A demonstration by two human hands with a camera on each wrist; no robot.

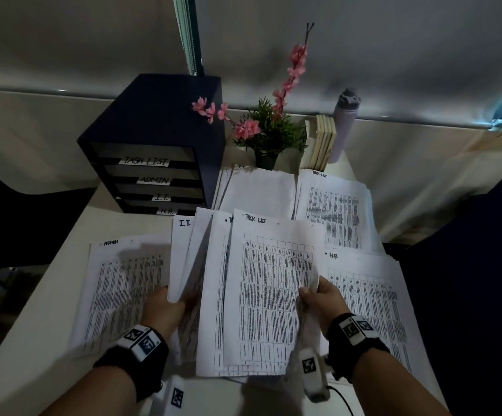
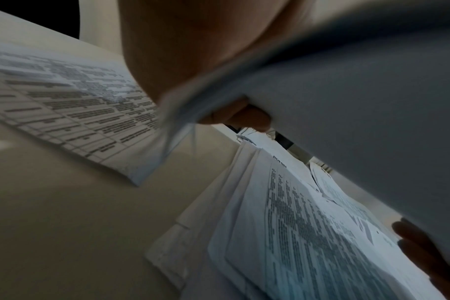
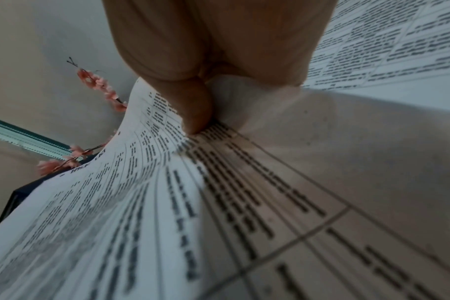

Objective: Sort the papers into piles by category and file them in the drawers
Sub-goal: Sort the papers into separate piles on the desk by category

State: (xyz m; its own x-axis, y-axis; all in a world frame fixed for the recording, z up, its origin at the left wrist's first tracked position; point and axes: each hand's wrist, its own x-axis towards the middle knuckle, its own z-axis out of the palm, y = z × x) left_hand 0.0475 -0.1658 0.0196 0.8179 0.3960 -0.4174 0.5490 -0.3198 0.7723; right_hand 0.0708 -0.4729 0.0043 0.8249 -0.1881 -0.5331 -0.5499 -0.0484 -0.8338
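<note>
My left hand (image 1: 170,304) grips a fanned bundle of unsorted sheets (image 1: 194,265) above the table; its rear sheet is headed I.T. My right hand (image 1: 315,294) pinches the right edge of the front sheet, headed TASK LIST (image 1: 269,292), thumb on top. In the right wrist view the thumb (image 3: 193,105) presses that printed sheet (image 3: 147,213). In the left wrist view the left hand's fingertip (image 2: 242,116) curls under the held bundle (image 2: 360,121). Sorted piles lie flat: ADMIN (image 1: 123,289) at left, H.R. (image 1: 372,298) at right, TASK LIST (image 1: 333,211) behind it, I.T. (image 1: 258,187) at the back.
A dark drawer unit (image 1: 153,145) with slots labelled TASK LIST, ADMIN, I.T. and H.R. stands at the back left. A potted plant with pink blossoms (image 1: 270,130), a few upright books (image 1: 321,142) and a grey bottle (image 1: 344,121) line the far edge.
</note>
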